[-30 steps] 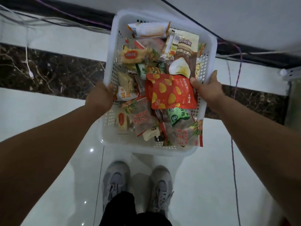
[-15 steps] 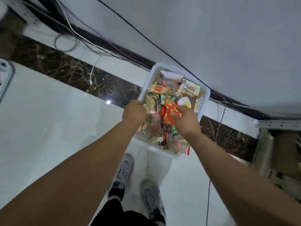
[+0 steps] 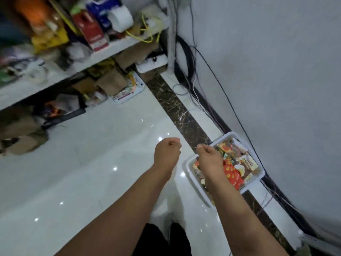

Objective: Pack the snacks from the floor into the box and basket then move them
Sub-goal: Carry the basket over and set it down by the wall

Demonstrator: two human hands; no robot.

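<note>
The white plastic basket (image 3: 228, 135) sits on the floor against the wall at the lower right, filled with several snack packets. A red packet with yellow spots (image 3: 232, 176) lies on top. My right hand (image 3: 209, 158) hovers over the basket's left side with its fingers curled in, holding nothing and hiding some snacks. My left hand (image 3: 167, 153) hangs over the bare white floor left of the basket in a loose fist, also with nothing in it.
A cluttered white shelf (image 3: 103, 52) stands at the upper left, with cardboard boxes (image 3: 110, 82) and a pale blue tray of packets (image 3: 138, 88) under it. Cables (image 3: 206, 108) run along the wall's foot. My legs (image 3: 162, 237) are at the bottom.
Both hands held the basket by its sides before. The basket now rests on the floor by the wall and both hands are off it. The view has swung left to the shelf.
</note>
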